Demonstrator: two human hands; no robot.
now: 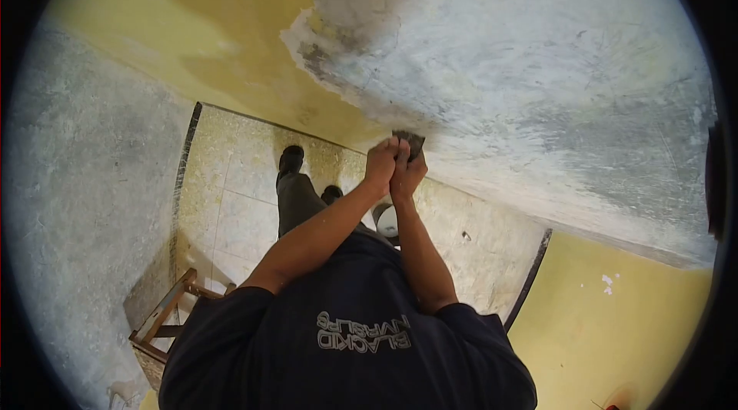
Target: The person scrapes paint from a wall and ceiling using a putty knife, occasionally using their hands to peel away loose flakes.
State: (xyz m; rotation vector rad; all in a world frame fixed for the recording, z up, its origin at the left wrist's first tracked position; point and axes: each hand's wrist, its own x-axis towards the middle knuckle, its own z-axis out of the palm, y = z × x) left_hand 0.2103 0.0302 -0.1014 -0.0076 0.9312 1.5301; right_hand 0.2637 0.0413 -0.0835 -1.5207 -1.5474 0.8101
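Both my hands are together against the wall in front of me, closed on a dark, flat-bladed scraper (413, 142). My left hand (380, 164) presses against my right hand (408, 177), with its fingers at the scraper. Only the broad dark blade shows clearly; my fingers hide the handle. The blade meets the wall close to the ragged border between yellow paint (238, 33) and a bare, grey-white scraped surface (538, 49).
Below my hands, a round container with a whitish top (387, 220) stands on the dusty floor (250, 214), partly behind my right forearm. A wooden stool (165, 318) is at lower left. A small bit of debris (466, 236) lies on the floor.
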